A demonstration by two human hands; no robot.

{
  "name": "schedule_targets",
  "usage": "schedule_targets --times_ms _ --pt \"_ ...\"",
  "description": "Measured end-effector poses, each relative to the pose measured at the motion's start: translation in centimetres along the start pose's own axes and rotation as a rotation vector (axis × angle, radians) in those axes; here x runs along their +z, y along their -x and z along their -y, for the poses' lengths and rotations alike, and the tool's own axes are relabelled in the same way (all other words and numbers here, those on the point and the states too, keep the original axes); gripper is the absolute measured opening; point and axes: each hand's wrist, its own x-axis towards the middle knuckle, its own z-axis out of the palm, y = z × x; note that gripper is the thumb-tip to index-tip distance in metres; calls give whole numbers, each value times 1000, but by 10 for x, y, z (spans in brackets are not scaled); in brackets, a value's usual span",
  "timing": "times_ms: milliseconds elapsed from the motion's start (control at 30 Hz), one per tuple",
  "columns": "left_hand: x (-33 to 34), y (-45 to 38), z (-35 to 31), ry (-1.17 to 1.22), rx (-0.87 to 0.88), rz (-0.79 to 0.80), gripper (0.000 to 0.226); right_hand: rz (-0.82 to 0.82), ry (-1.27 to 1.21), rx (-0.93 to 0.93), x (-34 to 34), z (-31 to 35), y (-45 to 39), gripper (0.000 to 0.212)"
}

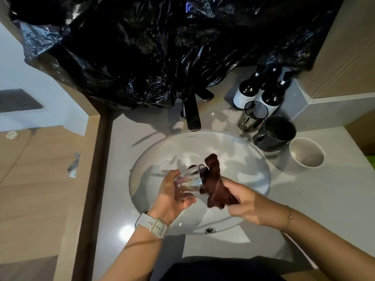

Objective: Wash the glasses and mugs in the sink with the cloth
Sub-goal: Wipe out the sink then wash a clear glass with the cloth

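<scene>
Left hand, white watch on wrist, fingers curled round 1 clear glass tilted over the sink, mouth to the right; 1 brown cloth tucked into its mouth, right hand gripping the cloth's lower end. Faucet behind the sink. On the table right of the sink: 1 dark glass, 1 black mug, 1 white mug, all look empty; 3 dark bottles, labels unreadable
</scene>
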Motion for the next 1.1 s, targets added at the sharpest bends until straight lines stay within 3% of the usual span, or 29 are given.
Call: schedule_targets --times_ms 100,133,167,200,267,400,567,700,800,933,1033,1100 --pt "-3 4 1 52 13 35 32 -96 -187 33 -11 2 5 90" --pt "-5 4 1 63 13 55 32 -149 -215 40 -13 8 8 88" --pt "-7 5 2 67 10 71 33 -197 -196 8 -15 12 10 71" --pt "-10 6 1 58 4 89 34 -223 -101 -60 -16 16 14 46" --pt "-11 7 1 19 -26 123 37 -224 307 -235 -17 23 19 20" --pt "-7 8 5 -80 -71 184 49 -214 591 -408 -17 25 6 18" --pt "-1 16 9 -56 -105 261 41 -417 819 -446 -22 23 -16 16" --pt "-4 14 9 -20 -59 237 42 -381 458 -271 -15 22 -26 11" --pt "-4 11 9 9 -1 197 46 -333 277 -110 -11 22 -30 19" --pt "-2 10 3 71 17 95 42 -242 -254 18 -3 24 -37 41" --pt "-6 7 -2 70 -16 53 39 -312 -266 -16 -4 17 -31 29" --pt "-7 6 -3 -6 -17 66 42 -269 -83 -91 -3 15 -25 22"
